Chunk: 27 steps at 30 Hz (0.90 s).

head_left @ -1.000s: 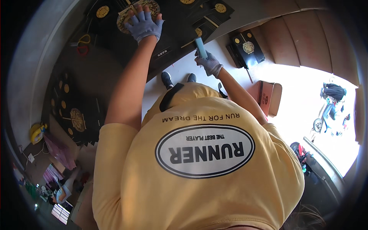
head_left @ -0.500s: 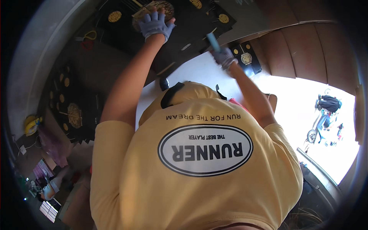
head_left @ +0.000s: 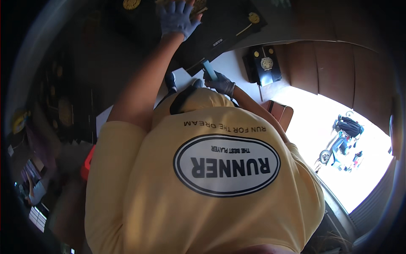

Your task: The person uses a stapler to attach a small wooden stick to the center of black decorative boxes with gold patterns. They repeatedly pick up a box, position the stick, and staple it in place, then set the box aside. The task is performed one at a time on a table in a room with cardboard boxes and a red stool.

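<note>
I've got both gloved hands in the head view: the left hand (head_left: pixel 176 24) is high up, palm down on the black sheet (head_left: pixel 195 48) with gold print, its fingers (head_left: pixel 179 6) spread out and gripping nothing. Over to the right hand (head_left: pixel 221 83), lower and nearer the body, and there the fingers are curled tight around a light-blue block (head_left: pixel 209 70). The block is tilted, its far end just beside the sheet's near edge; whether they touch, I can't tell. The sheet lies on the bench (head_left: pixel 292 27), its top cut off by the frame. Below I see the pale floor (head_left: pixel 237 64), where black boxes (head_left: pixel 266 63) with gold prints sit near brown panels (head_left: pixel 334 70). A reddish-brown carton (head_left: pixel 281 114) stands beyond the right forearm, and a scooter (head_left: pixel 344 144) shows in the bright doorway.
</note>
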### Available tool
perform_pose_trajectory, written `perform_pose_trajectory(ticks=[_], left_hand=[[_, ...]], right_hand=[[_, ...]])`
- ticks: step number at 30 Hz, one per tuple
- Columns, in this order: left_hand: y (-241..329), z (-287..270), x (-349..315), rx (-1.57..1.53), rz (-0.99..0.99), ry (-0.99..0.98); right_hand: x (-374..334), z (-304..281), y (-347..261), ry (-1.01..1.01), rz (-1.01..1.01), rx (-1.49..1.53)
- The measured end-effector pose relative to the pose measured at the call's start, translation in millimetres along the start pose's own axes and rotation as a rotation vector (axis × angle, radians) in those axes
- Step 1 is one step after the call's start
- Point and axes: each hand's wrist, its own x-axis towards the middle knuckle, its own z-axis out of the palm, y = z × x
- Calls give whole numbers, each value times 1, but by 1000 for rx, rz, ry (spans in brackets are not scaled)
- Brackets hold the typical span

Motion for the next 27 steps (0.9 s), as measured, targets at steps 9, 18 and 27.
perform_pose_trajectory(ticks=[9, 18, 27], left_hand=[[0, 2, -2, 21, 9, 27], [-6, -23, 6, -63, 14, -204], [-23, -102, -147, -1337, -1113, 209]], right_hand=[[8, 14, -34, 128, 245, -150], [-19, 12, -61, 100, 82, -405], [-45, 38, -85, 288, -183, -808]])
